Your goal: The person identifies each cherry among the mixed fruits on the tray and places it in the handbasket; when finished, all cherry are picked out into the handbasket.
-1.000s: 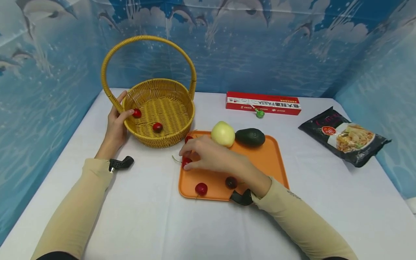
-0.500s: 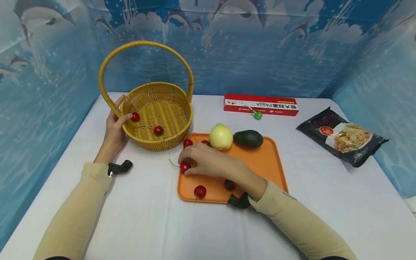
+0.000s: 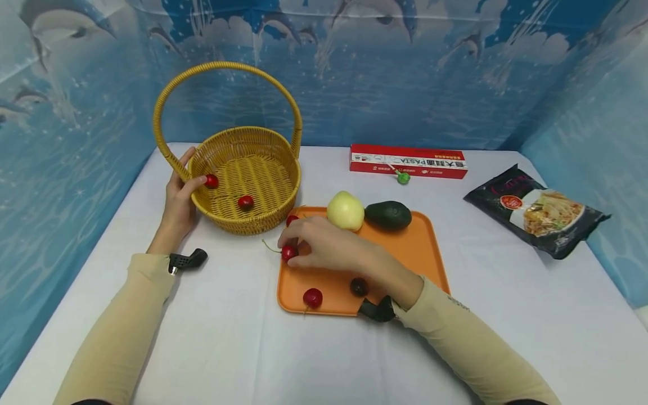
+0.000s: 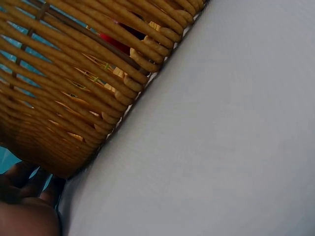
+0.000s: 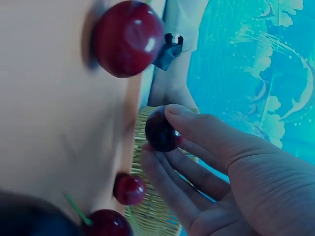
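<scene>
My left hand (image 3: 179, 202) grips the left rim of a yellow woven basket (image 3: 248, 226), its thumb over the edge next to a red cherry (image 3: 211, 181) inside. Another cherry (image 3: 246, 203) lies on the basket's floor. In the left wrist view the fingers (image 4: 34, 184) reach behind the basket wall. Over the left edge of an orange tray (image 3: 420, 247), my right hand (image 3: 331, 244) pinches a stemmed cherry (image 3: 289, 252); the right wrist view has this dark cherry (image 5: 162, 130) between thumb and fingers. On the tray lie a cherry (image 3: 313, 298), a darker one (image 3: 359, 287) and another (image 3: 292, 220).
At the tray's back sit a pale yellow-green round fruit (image 3: 345, 210) and an avocado (image 3: 388, 215). Behind them are a red pasta box (image 3: 409, 161) and a small green item with a pale stem (image 3: 403, 178). A black noodle packet (image 3: 536, 212) lies at the right.
Since half a second ago, my right hand has shifted slightly up and away with the pinched cherry. The left hand and basket hold their place; the head view has shifted a little.
</scene>
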`<state>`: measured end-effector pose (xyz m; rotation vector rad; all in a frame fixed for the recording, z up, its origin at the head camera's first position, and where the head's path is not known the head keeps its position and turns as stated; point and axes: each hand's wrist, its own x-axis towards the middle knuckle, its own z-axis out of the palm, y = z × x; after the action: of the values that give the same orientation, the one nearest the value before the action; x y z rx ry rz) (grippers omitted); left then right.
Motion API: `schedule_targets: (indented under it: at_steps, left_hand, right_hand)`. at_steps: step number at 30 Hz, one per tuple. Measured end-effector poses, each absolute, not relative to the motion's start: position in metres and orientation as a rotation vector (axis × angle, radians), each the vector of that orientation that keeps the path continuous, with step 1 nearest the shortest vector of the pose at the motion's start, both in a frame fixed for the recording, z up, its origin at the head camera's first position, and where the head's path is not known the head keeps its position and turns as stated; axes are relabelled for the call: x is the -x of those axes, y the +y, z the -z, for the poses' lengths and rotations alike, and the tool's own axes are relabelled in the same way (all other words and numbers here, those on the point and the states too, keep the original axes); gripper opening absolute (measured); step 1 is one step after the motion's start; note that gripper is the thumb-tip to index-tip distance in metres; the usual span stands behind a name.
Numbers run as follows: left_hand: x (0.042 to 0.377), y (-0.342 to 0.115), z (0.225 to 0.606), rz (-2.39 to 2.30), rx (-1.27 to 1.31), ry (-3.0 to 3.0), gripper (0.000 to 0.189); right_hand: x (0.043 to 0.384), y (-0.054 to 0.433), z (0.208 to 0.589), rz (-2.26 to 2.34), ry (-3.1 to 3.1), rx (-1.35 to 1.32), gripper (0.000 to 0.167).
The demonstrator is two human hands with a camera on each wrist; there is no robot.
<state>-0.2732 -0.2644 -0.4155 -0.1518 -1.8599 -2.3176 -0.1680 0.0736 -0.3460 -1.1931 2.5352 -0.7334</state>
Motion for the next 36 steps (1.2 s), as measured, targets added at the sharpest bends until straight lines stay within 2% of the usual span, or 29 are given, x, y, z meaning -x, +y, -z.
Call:
schedule_targets:
  at_steps: [12, 18, 26, 36]
  left_hand:
    - [0.276, -0.266, 0.413, 2.308, 0.15, -1.856, 0.068]
    - [0.274, -0.265, 0.413, 2.325, 0.125, -1.858, 0.069]
    - [0.275, -0.264, 0.411, 2.302, 0.153, -1.854, 0.068]
    - [0.273, -0.265, 0.413, 2.306, 0.134, -1.885, 0.071]
  right_hand:
    - [0.174, 0.082, 0.33, 1.009, 2.637, 1.225, 0.03]
    - [0.176, 0.082, 0.329, 1.176, 2.729, 1.22, 0.035]
    - [0.19, 0.063, 0.317, 1.43, 2.845, 1.223, 0.035]
    - [0.2, 0.039, 0.329, 1.23, 2.941, 1.095, 0.036]
